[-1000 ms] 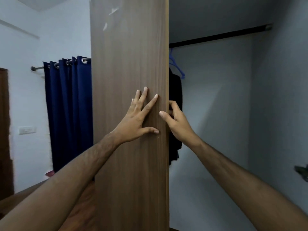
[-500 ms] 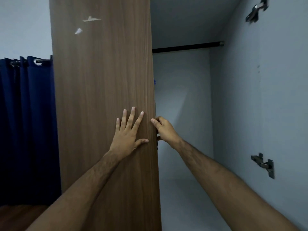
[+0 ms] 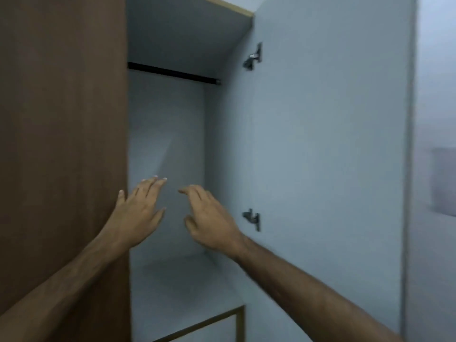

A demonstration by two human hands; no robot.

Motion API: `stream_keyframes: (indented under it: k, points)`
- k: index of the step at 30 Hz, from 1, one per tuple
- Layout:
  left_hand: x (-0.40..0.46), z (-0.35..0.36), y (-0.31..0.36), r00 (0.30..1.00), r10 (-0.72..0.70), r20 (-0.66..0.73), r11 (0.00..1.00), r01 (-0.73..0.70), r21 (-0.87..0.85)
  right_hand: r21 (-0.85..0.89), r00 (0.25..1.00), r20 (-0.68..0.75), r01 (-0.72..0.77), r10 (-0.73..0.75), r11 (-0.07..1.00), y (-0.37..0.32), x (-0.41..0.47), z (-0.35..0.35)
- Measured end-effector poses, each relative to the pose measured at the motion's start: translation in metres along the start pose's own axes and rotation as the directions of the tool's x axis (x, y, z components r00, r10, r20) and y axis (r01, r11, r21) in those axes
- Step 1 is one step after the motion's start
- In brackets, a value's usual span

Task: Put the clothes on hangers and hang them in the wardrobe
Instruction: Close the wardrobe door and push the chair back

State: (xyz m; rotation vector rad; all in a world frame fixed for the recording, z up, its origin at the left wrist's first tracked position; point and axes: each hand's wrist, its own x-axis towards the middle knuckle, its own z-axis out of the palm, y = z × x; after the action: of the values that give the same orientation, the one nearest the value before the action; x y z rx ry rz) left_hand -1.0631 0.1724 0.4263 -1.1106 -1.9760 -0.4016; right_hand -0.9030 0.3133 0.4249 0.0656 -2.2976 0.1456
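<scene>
Two bare hands are raised in front of the open wardrobe [image 3: 167, 134], neither holding anything. Left hand [image 3: 138, 213] is at the right edge of the brown wooden door [image 3: 61, 144], fingers straight and held close together, pointing up and to the right; whether it touches the door edge cannot be told. Right hand [image 3: 209, 218] hovers just beside it, fingers loosely bent and slightly spread, pointing up and left. The hands are apart from each other.

Hanging rail [image 3: 172, 73], dark, runs horizontally across the upper part of the compartment, its long axis going from the door edge at left to the side wall at right, sloping slightly down to the right in this view. No clothes or hangers are visible on the exposed length.

Interior surfaces are pale grey. The floor shelf [image 3: 177, 287] of the compartment has a wood-trimmed front edge. Right door [image 3: 333, 169] stands open, grey inner face toward the camera, with two metal hinges, upper hinge [image 3: 253, 57] and lower hinge [image 3: 252, 218]. The far right of the view is blurred.
</scene>
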Motion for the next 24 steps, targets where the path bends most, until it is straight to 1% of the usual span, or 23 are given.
stream_keyframes:
  k: [2, 4, 7, 9, 10, 12, 14, 15, 16, 17, 18, 19, 20, 22, 24]
  points:
    - [0.008, 0.005, 0.057, 0.989, 0.138, -0.055, 0.985, -0.143, -0.093, -0.180, 0.998, -0.054, 0.002, -0.012, 0.984, 0.018, -0.042, -0.033]
    - [0.014, 0.004, 0.117, 0.965, 0.247, -0.085, 0.946, -0.259, -0.197, -0.284, 0.993, -0.118, -0.039, 0.006, 0.958, 0.030, -0.085, -0.067]
    - [0.016, 0.001, 0.206, 0.895, 0.398, -0.201, 0.823, -0.446, -0.352, -0.424, 0.981, -0.195, -0.104, 0.021, 0.900, 0.039, -0.147, -0.120]
    - [0.015, 0.000, 0.260, 0.853, 0.436, -0.287, 0.699, -0.522, -0.490, -0.545, 0.970, -0.244, -0.147, 0.011, 0.825, 0.042, -0.184, -0.149]
    - [0.016, -0.002, 0.285, 0.839, 0.438, -0.323, 0.639, -0.544, -0.544, -0.578, 0.958, -0.288, -0.173, -0.002, 0.797, 0.045, -0.200, -0.161]
    - [0.019, -0.004, 0.331, 0.840, 0.417, -0.348, 0.551, -0.538, -0.638, -0.581, 0.920, -0.392, -0.222, -0.029, 0.783, 0.057, -0.227, -0.183]
    - [0.023, -0.007, 0.372, 0.857, 0.374, -0.355, 0.510, -0.510, -0.693, -0.497, 0.883, -0.469, -0.294, 0.032, 0.817, 0.076, -0.249, -0.201]
    - [0.023, -0.008, 0.388, 0.872, 0.340, -0.352, 0.510, -0.486, -0.710, -0.411, 0.866, -0.487, -0.339, 0.111, 0.846, 0.089, -0.258, -0.207]
    - [0.024, -0.008, 0.402, 0.892, 0.300, -0.339, 0.518, -0.451, -0.727, -0.289, 0.847, -0.483, -0.394, 0.222, 0.873, 0.100, -0.267, -0.211]
    - [0.024, -0.007, 0.414, 0.911, 0.263, -0.317, 0.532, -0.411, -0.741, -0.141, 0.825, -0.443, -0.449, 0.350, 0.882, 0.111, -0.275, -0.214]
    - [0.025, -0.006, 0.423, 0.927, 0.235, -0.294, 0.552, -0.376, -0.745, 0.003, 0.807, -0.367, -0.497, 0.463, 0.868, 0.121, -0.282, -0.216]
    - [0.025, -0.004, 0.430, 0.938, 0.213, -0.274, 0.575, -0.347, -0.741, 0.126, 0.795, -0.275, -0.528, 0.541, 0.840, 0.130, -0.287, -0.215]
    - [0.026, -0.003, 0.436, 0.945, 0.196, -0.262, 0.591, -0.327, -0.738, 0.234, 0.791, -0.178, -0.544, 0.586, 0.806, 0.137, -0.290, -0.214]
    - [0.027, -0.002, 0.442, 0.951, 0.172, -0.258, 0.590, -0.309, -0.746, 0.404, 0.790, -0.021, -0.554, 0.613, 0.728, 0.146, -0.293, -0.210]
    - [0.027, -0.002, 0.443, 0.951, 0.157, -0.268, 0.571, -0.309, -0.761, 0.515, 0.781, 0.106, -0.572, 0.615, 0.638, 0.150, -0.295, -0.205]
